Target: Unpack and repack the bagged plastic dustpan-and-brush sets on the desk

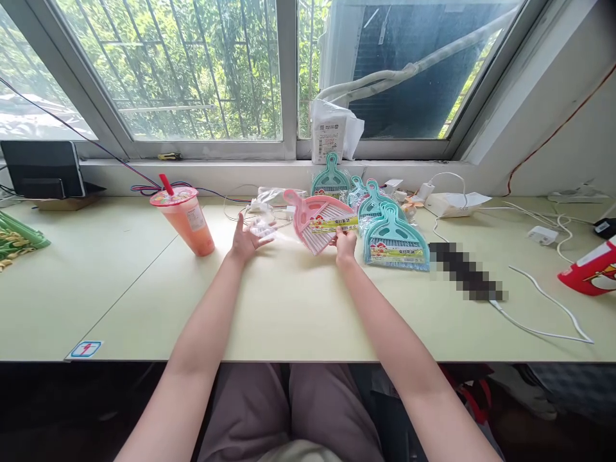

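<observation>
Right hand pinching one pink dustpan by its edge; left hand unladen, fingers spread.
Pink dustpan, labelled, with brush: held tilted over the table, between the hands. Clear plastic: at the left fingertips; contact cannot be told. Drink cup, red straw: on the table, left of the left hand. Green dustpans, several, wrapped: just right of the right hand, reaching back toward the window. White box: farthest, by the glass. Step, as judged: one-handed holding; next move calls for a firm pinch.
</observation>
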The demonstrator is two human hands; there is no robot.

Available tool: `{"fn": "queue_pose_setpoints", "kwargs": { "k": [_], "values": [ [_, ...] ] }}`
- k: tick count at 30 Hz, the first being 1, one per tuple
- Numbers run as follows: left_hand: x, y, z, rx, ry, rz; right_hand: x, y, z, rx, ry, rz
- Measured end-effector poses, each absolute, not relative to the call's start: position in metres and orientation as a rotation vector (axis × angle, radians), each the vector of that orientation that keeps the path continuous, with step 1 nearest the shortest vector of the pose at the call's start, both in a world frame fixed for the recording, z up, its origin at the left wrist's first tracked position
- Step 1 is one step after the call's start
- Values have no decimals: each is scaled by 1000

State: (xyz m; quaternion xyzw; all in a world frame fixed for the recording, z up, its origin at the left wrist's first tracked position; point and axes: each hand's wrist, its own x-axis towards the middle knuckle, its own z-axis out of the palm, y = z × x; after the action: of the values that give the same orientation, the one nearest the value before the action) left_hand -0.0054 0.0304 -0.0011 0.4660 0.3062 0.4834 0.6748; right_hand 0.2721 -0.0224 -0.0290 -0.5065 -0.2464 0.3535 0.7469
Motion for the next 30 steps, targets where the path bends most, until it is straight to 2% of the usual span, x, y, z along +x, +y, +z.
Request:
{"fn": "queue_pose_setpoints", "kwargs": {
  "k": [5,7,16,26,30],
  "values": [
    [16,10,6,1324,591,613,258,-33,-17,-1002,-255,927],
    [31,3,6,1428,697,556,256,-36,-13,-982,-221,972],
    [52,11,-6,1346,990,942,243,-42,-11,-944,-401,1040],
    [26,41,-8,617,1175,1530,253,-44,-8,-983,-357,1183],
    [15,43,-5,453,1087,1579,253,-44,-10,-1009,-419,1210]
  ]
}}
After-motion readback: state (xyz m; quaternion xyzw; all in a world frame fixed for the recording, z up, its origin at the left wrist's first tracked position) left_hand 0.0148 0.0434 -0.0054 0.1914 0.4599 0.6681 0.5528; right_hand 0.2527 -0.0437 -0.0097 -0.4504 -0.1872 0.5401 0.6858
